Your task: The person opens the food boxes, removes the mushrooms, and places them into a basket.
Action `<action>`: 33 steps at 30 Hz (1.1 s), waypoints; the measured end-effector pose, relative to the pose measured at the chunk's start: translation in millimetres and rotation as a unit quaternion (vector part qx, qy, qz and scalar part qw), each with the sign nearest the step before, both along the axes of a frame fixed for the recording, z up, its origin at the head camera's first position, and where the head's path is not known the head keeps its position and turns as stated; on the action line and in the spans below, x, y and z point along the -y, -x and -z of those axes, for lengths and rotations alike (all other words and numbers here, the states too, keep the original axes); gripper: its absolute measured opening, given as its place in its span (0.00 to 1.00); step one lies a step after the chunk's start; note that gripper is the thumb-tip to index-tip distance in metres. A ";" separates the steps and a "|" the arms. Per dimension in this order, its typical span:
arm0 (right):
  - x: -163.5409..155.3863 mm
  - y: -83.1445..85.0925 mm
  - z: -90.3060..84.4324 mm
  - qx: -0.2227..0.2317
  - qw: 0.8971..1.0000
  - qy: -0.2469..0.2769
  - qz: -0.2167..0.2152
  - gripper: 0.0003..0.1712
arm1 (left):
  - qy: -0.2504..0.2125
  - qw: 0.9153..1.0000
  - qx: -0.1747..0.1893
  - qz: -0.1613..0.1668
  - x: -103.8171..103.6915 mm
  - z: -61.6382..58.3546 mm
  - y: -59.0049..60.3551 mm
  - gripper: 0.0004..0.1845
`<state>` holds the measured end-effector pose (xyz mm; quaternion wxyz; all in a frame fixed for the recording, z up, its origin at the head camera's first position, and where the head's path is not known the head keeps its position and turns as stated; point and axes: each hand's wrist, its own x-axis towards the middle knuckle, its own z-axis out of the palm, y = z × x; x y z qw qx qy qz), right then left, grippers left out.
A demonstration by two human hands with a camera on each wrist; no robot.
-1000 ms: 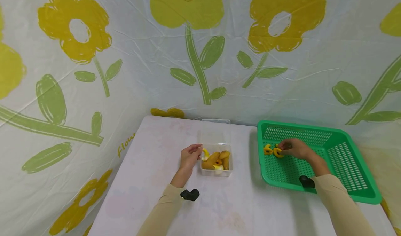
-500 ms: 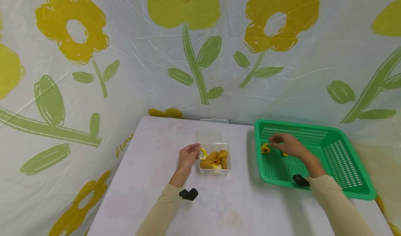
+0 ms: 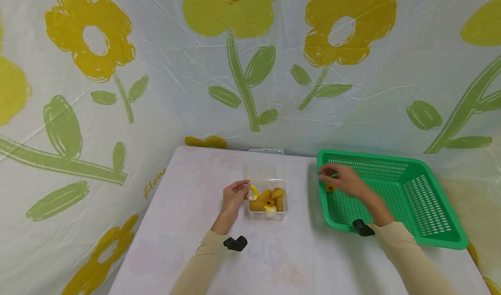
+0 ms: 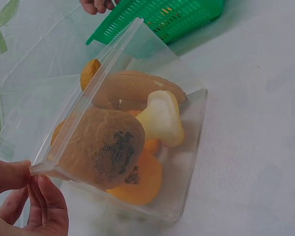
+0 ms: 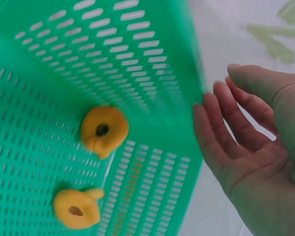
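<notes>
My left hand [image 3: 235,196] pinches the corner rim of a clear plastic box [image 4: 196,123] between thumb and fingers. Inside the box lie several brown, bread-like pieces [image 4: 101,147], a cream-and-yellow flared piece [image 4: 162,118] and an orange rounded piece [image 4: 142,182]. My right hand [image 5: 255,128] hovers at the left rim of a green perforated basket [image 5: 142,123], its fingers loosely bent with nothing seen between them. Below it on the basket floor sit two yellow-orange pieces, a round one [image 5: 104,130] and one with a stub [image 5: 77,209], each with a dark centre.
The box's hinged clear lid [image 3: 266,164] lies folded back behind it. A pale cloth covers the table [image 3: 274,260]. Close behind hangs a flower-printed curtain [image 3: 176,77], which also runs down the left side.
My right hand has moved left across the basket, from the yellow-orange pieces to the left rim, and now hides part of them in the head view. The left hand stays at the box.
</notes>
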<state>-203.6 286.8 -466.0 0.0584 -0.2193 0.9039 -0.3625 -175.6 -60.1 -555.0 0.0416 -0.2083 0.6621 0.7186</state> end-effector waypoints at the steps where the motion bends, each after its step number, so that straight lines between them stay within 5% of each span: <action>1: 3.8 -0.4 -1.2 -0.002 1.000 0.002 0.000 0.10 | 0.001 1.000 -0.001 0.000 0.1 0.0 -0.1 0.11; 19: 83.8 -0.9 12.5 -0.016 0.997 0.029 -0.064 0.10 | -0.017 1.000 -0.020 -0.004 2.4 0.3 -0.2 0.13; 33: 117.5 -5.0 33.2 0.023 0.990 0.016 -0.138 0.14 | -0.030 0.999 0.029 -0.007 1.2 -3.3 2.9 0.16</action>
